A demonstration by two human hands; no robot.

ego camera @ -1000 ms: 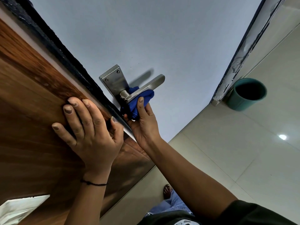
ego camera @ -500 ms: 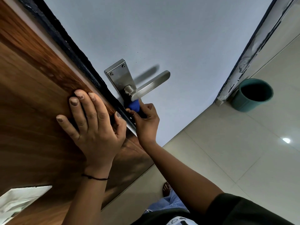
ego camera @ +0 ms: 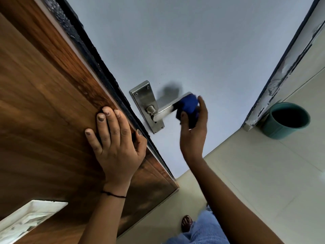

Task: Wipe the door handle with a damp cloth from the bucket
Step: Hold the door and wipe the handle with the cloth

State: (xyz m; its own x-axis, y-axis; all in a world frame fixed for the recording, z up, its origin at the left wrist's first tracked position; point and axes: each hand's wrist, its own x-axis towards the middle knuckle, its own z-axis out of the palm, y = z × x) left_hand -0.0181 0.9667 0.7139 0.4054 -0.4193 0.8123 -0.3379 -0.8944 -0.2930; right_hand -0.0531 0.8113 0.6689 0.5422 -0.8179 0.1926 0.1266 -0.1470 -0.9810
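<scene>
A brushed-steel lever door handle (ego camera: 164, 110) on its long backplate (ego camera: 144, 99) sits on the pale grey door face. My right hand (ego camera: 193, 131) grips a blue cloth (ego camera: 188, 106) wrapped around the outer end of the lever, hiding the tip. My left hand (ego camera: 116, 138) lies flat with fingers spread on the brown wooden side of the door (ego camera: 44, 111), thumb hooked at the black door edge. A teal bucket (ego camera: 274, 127) stands on the floor at the right, beside the door frame; its inside looks dark.
The black door edge (ego camera: 105, 71) runs diagonally between the wood and grey faces. A chipped white door frame (ego camera: 281, 60) rises at right. Beige tiled floor (ego camera: 255, 173) spreads below, with my foot (ego camera: 187, 222) and jeans near the bottom. A white block (ego camera: 28, 219) shows at lower left.
My right hand slid the blue cloth from under the lever's base, near the backplate, out along the lever to its far end. The left hand stayed pressed on the door.
</scene>
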